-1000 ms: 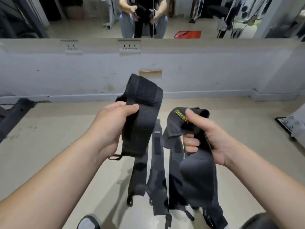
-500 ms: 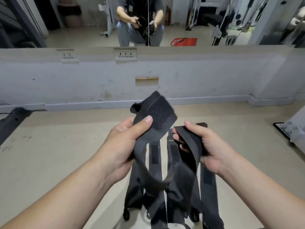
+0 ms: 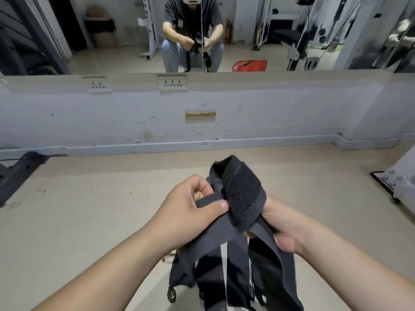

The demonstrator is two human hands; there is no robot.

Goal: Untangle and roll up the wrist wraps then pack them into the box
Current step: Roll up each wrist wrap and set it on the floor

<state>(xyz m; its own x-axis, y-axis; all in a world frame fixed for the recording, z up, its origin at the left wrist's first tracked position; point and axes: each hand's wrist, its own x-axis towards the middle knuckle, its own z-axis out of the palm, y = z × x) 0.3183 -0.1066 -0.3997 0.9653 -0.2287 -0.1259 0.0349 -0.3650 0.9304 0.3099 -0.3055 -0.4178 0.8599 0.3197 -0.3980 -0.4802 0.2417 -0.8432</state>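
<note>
I hold a bunch of black wrist wraps [image 3: 242,194] in front of me, above the floor. My left hand [image 3: 190,209] pinches a flat strap between thumb and fingers. My right hand [image 3: 283,223] grips the bundle from the right, partly hidden behind a fuzzy fastener end that folds over the top. Several long straps [image 3: 224,272] hang down from both hands, crossing each other. No box is in view.
A low white wall [image 3: 202,113] with a mirror above it stands ahead; the mirror shows a seated person holding the wraps and a red object [image 3: 249,65]. A dark metal frame [image 3: 15,173] lies at the left, a bolted grey machine base [image 3: 395,178] at the right. Beige floor [image 3: 89,209].
Both hands have come together and dropped lower in view. The fuzzy end has moved from my left hand's side over onto my right hand, and the camera has tilted up.
</note>
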